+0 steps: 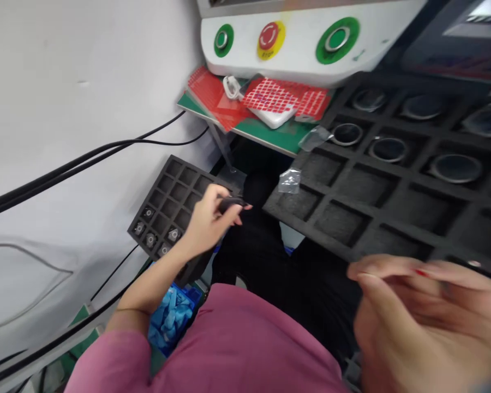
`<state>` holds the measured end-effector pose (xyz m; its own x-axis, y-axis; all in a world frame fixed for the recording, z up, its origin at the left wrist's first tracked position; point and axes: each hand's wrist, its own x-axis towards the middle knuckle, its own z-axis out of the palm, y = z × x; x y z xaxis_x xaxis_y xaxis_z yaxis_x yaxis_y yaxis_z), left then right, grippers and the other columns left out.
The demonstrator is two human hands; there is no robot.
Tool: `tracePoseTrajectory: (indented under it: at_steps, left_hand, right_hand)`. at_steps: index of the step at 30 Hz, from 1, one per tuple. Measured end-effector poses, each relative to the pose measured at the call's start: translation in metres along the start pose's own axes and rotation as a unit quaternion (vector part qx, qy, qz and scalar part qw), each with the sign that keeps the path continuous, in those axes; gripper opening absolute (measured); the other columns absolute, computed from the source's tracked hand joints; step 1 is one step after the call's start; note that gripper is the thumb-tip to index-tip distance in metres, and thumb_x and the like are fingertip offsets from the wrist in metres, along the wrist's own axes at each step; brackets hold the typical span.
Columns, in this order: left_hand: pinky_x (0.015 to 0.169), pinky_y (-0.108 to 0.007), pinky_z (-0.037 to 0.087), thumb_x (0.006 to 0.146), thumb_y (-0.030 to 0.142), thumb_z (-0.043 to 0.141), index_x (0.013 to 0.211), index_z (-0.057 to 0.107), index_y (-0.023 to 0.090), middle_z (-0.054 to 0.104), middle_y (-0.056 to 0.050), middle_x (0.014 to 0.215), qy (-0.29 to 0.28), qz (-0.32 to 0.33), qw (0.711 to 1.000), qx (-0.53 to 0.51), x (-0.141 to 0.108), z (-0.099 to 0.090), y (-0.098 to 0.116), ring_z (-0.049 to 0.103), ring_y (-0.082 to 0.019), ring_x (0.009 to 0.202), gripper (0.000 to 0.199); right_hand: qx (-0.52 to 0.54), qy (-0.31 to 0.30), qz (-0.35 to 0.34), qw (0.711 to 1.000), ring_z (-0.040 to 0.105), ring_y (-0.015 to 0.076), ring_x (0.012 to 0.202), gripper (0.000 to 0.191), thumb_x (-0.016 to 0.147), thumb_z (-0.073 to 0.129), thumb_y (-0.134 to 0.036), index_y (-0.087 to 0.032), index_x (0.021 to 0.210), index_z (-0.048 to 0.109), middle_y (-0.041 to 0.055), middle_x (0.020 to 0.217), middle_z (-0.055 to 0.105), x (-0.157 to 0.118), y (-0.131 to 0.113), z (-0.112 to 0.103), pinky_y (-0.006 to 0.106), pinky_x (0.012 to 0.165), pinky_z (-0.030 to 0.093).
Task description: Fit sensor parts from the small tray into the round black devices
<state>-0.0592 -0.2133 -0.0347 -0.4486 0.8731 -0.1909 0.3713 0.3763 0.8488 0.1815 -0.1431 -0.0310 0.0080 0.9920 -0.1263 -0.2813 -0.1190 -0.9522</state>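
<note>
My left hand [207, 224] is closed around a small dark object [230, 203], blurred, its kind unclear. It is over the right edge of a black foam tray [169, 208], where several small round parts [150, 239] sit in the lower pockets. My right hand [429, 322] is at the lower right, blurred, thumb and fingertips pressed together; what they hold, if anything, I cannot make out. Just beyond it lies a larger foam tray [347, 252] with several round watch-like discs [388, 149] in its far pockets. Its pockets nearer my right hand show bare foam.
Clear plastic scraps [289, 180] lie on the large tray's left edge. Behind is a green shelf [262, 136] with red-checked sheets [221, 101] and a white cable [231, 87]. Above sits a machine panel with a red stop button [269, 36]. Black cables [106, 147] cross the left; a blue bin [194, 295] stands below.
</note>
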Motion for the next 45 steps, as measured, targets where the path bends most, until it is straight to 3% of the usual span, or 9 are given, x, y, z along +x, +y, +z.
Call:
tracePoseTrajectory:
  at_steps: [3, 5, 9, 12, 17, 22, 28, 33, 45]
  left_hand:
    - [0.062, -0.022, 0.054, 0.096, 0.036, 0.065, 0.103, 0.052, 0.022, 0.081, -0.007, 0.098, -0.099, 0.145, 0.981, -0.077, 0.003, 0.045, 0.042, 0.073, -0.013, 0.068, 0.020]
    - [0.067, -0.024, 0.056, 0.099, 0.034, 0.063, 0.111, 0.062, 0.022, 0.082, -0.006, 0.103, -0.138, 0.203, 0.965, -0.088, 0.004, 0.068, 0.062, 0.075, -0.014, 0.073, 0.018]
    - [0.087, -0.031, 0.062, 0.105, 0.039, 0.053, 0.125, 0.067, 0.021, 0.080, -0.009, 0.115, -0.187, 0.209, 0.944, -0.172, 0.000, 0.098, 0.083, 0.078, -0.022, 0.102, 0.030]
    - [0.104, -0.042, 0.058, 0.109, 0.042, 0.037, 0.137, 0.060, 0.012, 0.074, -0.017, 0.128, -0.204, 0.200, 0.932, -0.224, -0.007, 0.111, 0.085, 0.073, -0.027, 0.118, 0.047]
    - [0.110, -0.047, 0.054, 0.109, 0.036, 0.031, 0.148, 0.050, 0.009, 0.063, -0.021, 0.143, -0.201, 0.231, 0.927, -0.217, -0.015, 0.119, 0.080, 0.062, -0.030, 0.133, 0.051]
    - [0.104, -0.048, 0.055, 0.108, 0.032, 0.031, 0.153, 0.044, 0.011, 0.065, -0.020, 0.133, -0.186, 0.290, 0.923, -0.171, -0.013, 0.122, 0.077, 0.066, -0.029, 0.118, 0.051]
    - [0.099, -0.046, 0.057, 0.107, 0.032, 0.031, 0.157, 0.038, 0.016, 0.064, -0.016, 0.125, -0.136, 0.336, 0.920, -0.148, -0.014, 0.128, 0.073, 0.064, -0.026, 0.110, 0.053]
    - [0.095, -0.044, 0.059, 0.107, 0.029, 0.030, 0.157, 0.038, 0.017, 0.065, -0.017, 0.127, -0.128, 0.342, 0.922, -0.124, -0.015, 0.129, 0.073, 0.065, -0.027, 0.113, 0.053]
    - [0.091, -0.040, 0.060, 0.108, 0.034, 0.027, 0.159, 0.035, 0.019, 0.065, -0.014, 0.126, -0.098, 0.361, 0.925, -0.064, -0.014, 0.126, 0.080, 0.068, -0.024, 0.110, 0.054]
  right_hand:
    - [0.019, -0.065, -0.067, 0.996, 0.064, 0.0142, 0.057, 0.032, 0.064, 0.085, -0.003, -0.024, 0.080, 0.067, -0.0021, 0.063, 0.069, -0.001, -0.008, 0.010, 0.026, 0.057, 0.058]
    - [0.045, -0.078, -0.077, 0.993, 0.065, 0.0121, 0.059, 0.031, 0.068, 0.080, 0.001, -0.023, 0.082, 0.066, -0.0034, 0.065, 0.070, -0.001, -0.012, 0.012, 0.024, 0.062, 0.059]
    - [0.074, -0.034, -0.069, 0.994, 0.066, 0.0096, 0.061, 0.031, 0.069, 0.078, 0.002, -0.023, 0.085, 0.068, -0.0053, 0.067, 0.072, 0.001, -0.018, 0.007, 0.020, 0.066, 0.060]
    - [0.085, 0.012, -0.029, 0.996, 0.066, 0.0084, 0.059, 0.029, 0.066, 0.078, -0.001, -0.024, 0.080, 0.068, -0.0069, 0.065, 0.071, 0.004, -0.019, 0.003, 0.018, 0.067, 0.059]
    - [0.107, 0.023, 0.003, 0.994, 0.064, 0.0067, 0.056, 0.026, 0.064, 0.077, -0.001, -0.022, 0.072, 0.063, -0.0069, 0.064, 0.070, 0.009, -0.021, 0.002, 0.015, 0.065, 0.056]
    - [0.114, 0.014, 0.003, 0.993, 0.063, 0.0055, 0.060, 0.030, 0.069, 0.078, -0.002, -0.021, 0.070, 0.056, -0.0073, 0.065, 0.068, 0.006, -0.022, 0.000, 0.015, 0.071, 0.055]
    - [0.101, 0.012, 0.026, 0.994, 0.055, 0.0058, 0.057, 0.037, 0.072, 0.079, -0.005, -0.019, 0.067, 0.045, -0.0059, 0.065, 0.065, 0.002, -0.027, 0.001, 0.015, 0.062, 0.049]
    - [0.074, 0.017, 0.034, 0.997, 0.045, 0.0049, 0.052, 0.040, 0.072, 0.077, -0.006, -0.018, 0.064, 0.040, -0.0056, 0.063, 0.061, 0.001, -0.029, 0.004, 0.014, 0.054, 0.041]
    - [0.059, 0.021, 0.030, 0.998, 0.046, 0.0062, 0.054, 0.038, 0.069, 0.073, -0.005, -0.019, 0.062, 0.038, -0.0064, 0.061, 0.059, 0.003, -0.034, 0.009, 0.016, 0.055, 0.041]
